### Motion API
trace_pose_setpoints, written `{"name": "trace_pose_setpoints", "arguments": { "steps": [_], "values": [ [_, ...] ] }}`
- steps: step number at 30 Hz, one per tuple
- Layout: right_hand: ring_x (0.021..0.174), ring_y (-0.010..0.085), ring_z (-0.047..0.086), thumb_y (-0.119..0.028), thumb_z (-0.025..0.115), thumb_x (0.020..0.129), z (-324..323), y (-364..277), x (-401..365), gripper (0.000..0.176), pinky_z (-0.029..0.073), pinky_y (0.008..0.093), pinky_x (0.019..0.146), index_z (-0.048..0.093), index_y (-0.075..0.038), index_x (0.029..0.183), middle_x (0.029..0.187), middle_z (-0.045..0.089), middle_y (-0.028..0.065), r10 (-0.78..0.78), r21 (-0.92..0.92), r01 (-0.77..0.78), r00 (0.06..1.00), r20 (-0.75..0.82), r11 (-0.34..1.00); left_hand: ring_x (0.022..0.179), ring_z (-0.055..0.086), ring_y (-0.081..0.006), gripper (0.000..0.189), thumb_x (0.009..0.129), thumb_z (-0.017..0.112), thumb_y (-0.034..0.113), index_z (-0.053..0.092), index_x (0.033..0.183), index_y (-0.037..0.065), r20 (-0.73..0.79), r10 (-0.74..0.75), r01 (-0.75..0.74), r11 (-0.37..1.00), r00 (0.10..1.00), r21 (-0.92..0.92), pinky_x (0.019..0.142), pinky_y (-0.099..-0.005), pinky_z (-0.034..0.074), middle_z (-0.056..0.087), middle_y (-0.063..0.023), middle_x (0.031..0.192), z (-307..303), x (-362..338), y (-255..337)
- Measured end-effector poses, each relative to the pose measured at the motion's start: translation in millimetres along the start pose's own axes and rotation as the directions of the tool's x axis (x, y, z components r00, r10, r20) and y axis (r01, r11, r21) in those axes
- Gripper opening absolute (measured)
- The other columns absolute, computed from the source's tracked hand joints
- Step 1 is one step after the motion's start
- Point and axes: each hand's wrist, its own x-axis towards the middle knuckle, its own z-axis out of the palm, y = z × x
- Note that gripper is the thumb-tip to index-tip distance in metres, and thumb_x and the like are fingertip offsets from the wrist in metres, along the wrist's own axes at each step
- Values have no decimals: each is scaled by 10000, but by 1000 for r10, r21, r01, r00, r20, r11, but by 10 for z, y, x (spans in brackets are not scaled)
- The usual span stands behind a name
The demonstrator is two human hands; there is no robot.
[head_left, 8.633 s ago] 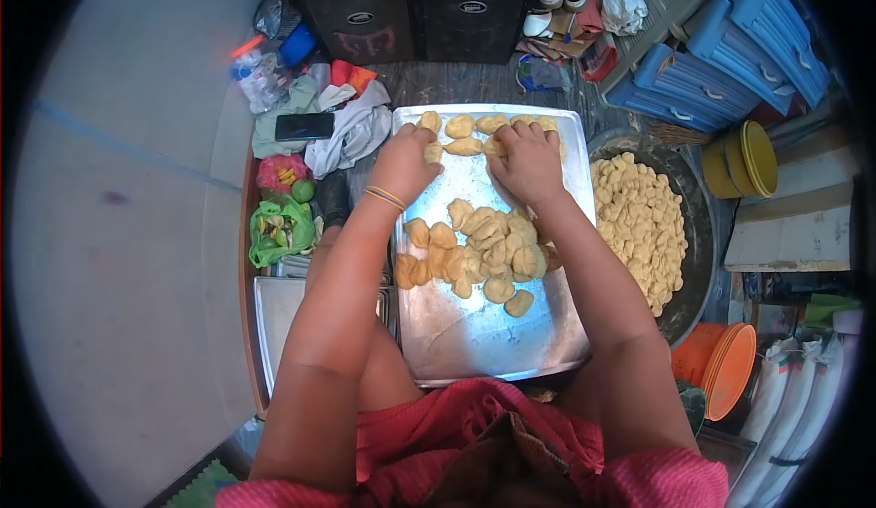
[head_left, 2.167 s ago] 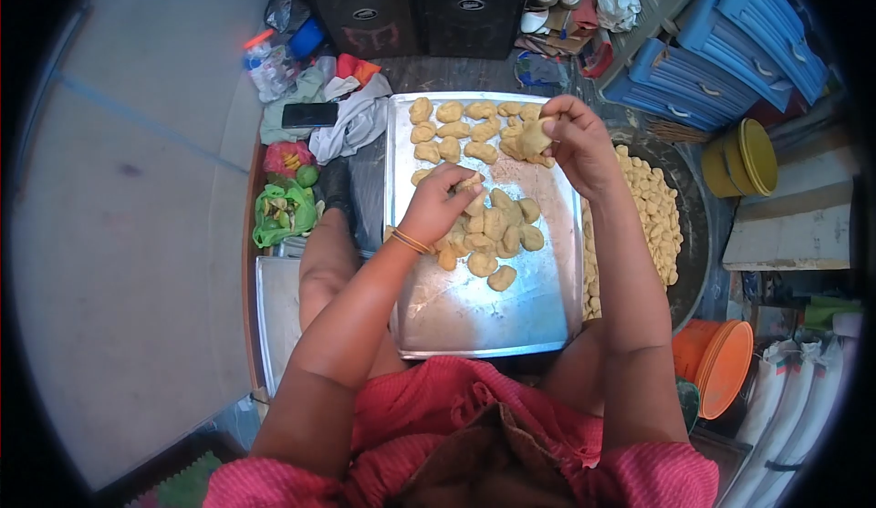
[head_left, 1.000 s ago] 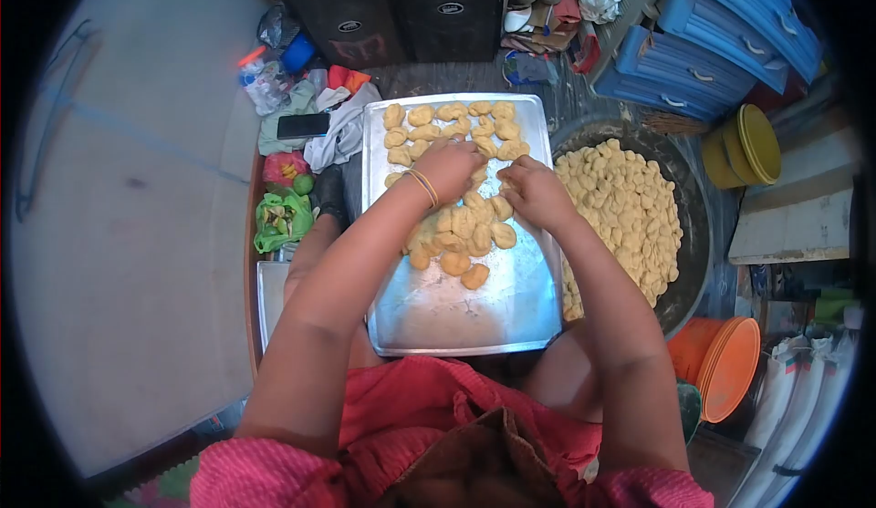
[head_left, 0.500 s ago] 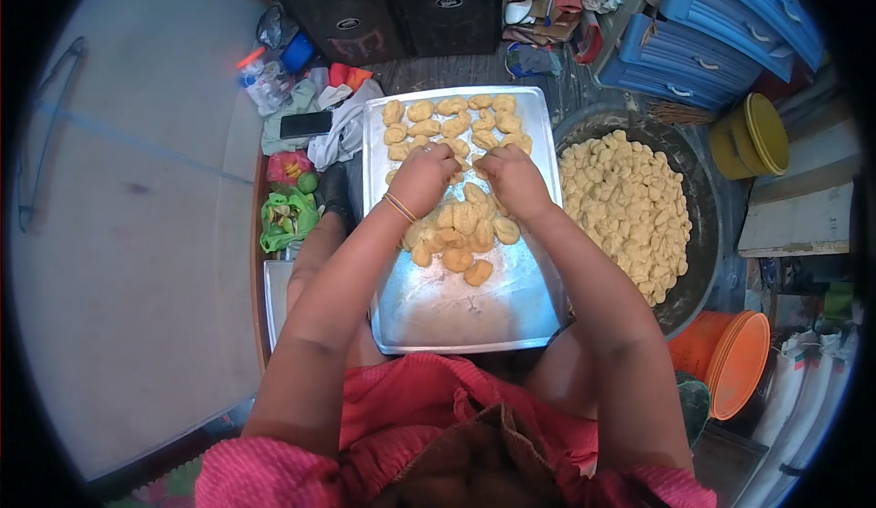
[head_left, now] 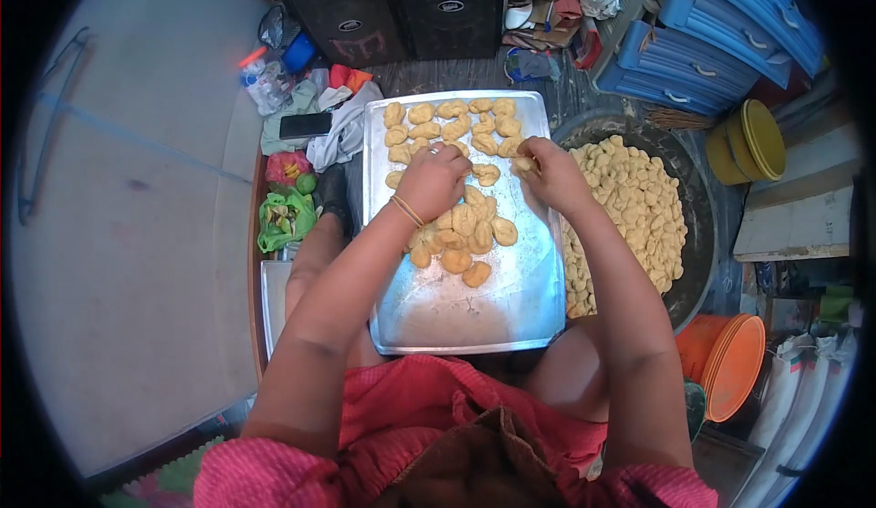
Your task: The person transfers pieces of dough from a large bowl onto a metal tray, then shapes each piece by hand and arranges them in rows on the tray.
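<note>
A metal baking tray (head_left: 474, 307) lies across my lap. Rows of yellow dough pieces (head_left: 443, 116) line its far end, and a loose heap of dough pieces (head_left: 465, 234) sits in its middle. My left hand (head_left: 433, 175), with bangles on the wrist, rests fingers-down on the dough just beyond the heap, its fingertips curled on a piece. My right hand (head_left: 547, 171) is near the tray's right edge, pinching one dough piece (head_left: 522, 164) between its fingertips.
A large dark pan (head_left: 698, 225) full of dough pieces stands at the right. Orange bowls (head_left: 730, 362) and yellow bowls (head_left: 753, 139) are stacked beyond it. A phone (head_left: 304, 125), cloths, bottles and a green bag (head_left: 283, 221) lie left of the tray. Blue drawers (head_left: 721, 34) stand at the back right.
My right hand has moved from the heap toward the tray's right edge with a piece in its fingers. My left hand has stayed by the heap.
</note>
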Motion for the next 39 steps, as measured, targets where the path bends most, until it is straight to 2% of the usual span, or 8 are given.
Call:
{"name": "trace_pose_setpoints", "arguments": {
  "steps": [11, 15, 18, 21, 25, 31, 33, 39],
  "values": [
    [901, 300, 566, -7, 570, 747, 307, 186, -35, 172, 479, 376, 810, 675, -66, 870, 916, 586, 94, -254, -178, 240, 965, -63, 954, 864, 603, -280, 127, 804, 630, 181, 668, 904, 112, 142, 49, -75, 980, 989, 182, 779, -394, 466, 613, -66, 846, 261, 361, 78],
    [968, 312, 557, -43, 557, 733, 134, -148, -132, 239, 467, 403, 837, 680, -49, 938, 987, 592, 101, -358, -338, 335, 934, -6, 880, 877, 593, -336, 163, 808, 631, 166, 654, 919, 48, -44, -201, 191, 967, 979, -171, 772, -415, 478, 621, -124, 904, -252, 19, 178],
    [1022, 322, 549, -72, 560, 720, 271, -157, -120, 295, 454, 413, 879, 662, -32, 994, 1065, 588, 112, -318, 21, 325, 906, 281, 945, 909, 595, -323, 199, 799, 630, 175, 642, 954, 51, 182, -369, 386, 920, 911, -66, 831, -411, 467, 609, -137, 917, -562, -441, 168],
    [1038, 325, 544, -80, 581, 702, 562, -161, -219, 382, 440, 406, 902, 625, -29, 1078, 1080, 574, 136, -337, -12, 357, 892, 300, 934, 904, 591, -335, 249, 785, 636, 142, 641, 1021, 62, 206, -400, 432, 890, 893, -143, 831, -412, 471, 600, -148, 927, -464, -895, 159],
    [1006, 332, 566, -158, 670, 696, 258, -313, -116, 379, 460, 387, 875, 622, -71, 1062, 1080, 570, 167, -50, -103, 150, 766, 641, 983, 885, 590, -342, 279, 772, 643, 97, 639, 1046, 47, 207, -266, 306, 931, 942, -197, 821, -413, 478, 607, -154, 950, -442, -1069, 150],
    [805, 242, 601, -172, 818, 617, 22, -51, -31, 340, 466, 341, 680, 617, -48, 863, 875, 604, 114, 28, -19, -21, 719, 694, 1000, 858, 584, -336, 176, 774, 651, 115, 664, 924, 26, 235, -423, 484, 741, 875, -466, 825, -392, 460, 634, -152, 860, -489, -1107, -37],
    [707, 204, 584, -173, 816, 630, -28, -44, -5, 318, 456, 327, 631, 589, -43, 810, 777, 604, 87, 79, -18, -92, 720, 689, 996, 850, 584, -338, 151, 771, 642, 118, 663, 888, 24, 67, -465, 457, 819, 883, -347, 812, -396, 462, 638, -150, 821, -521, -1096, -121],
    [729, 222, 592, -162, 774, 684, 21, -243, -12, 244, 473, 350, 677, 619, -47, 833, 779, 619, 81, 136, -64, -120, 846, 515, 991, 939, 565, -345, 261, 708, 630, 73, 637, 966, 29, 173, -506, 533, 821, 845, -204, 828, -398, 462, 608, -173, 940, -624, -1238, -266]
  ]
}}
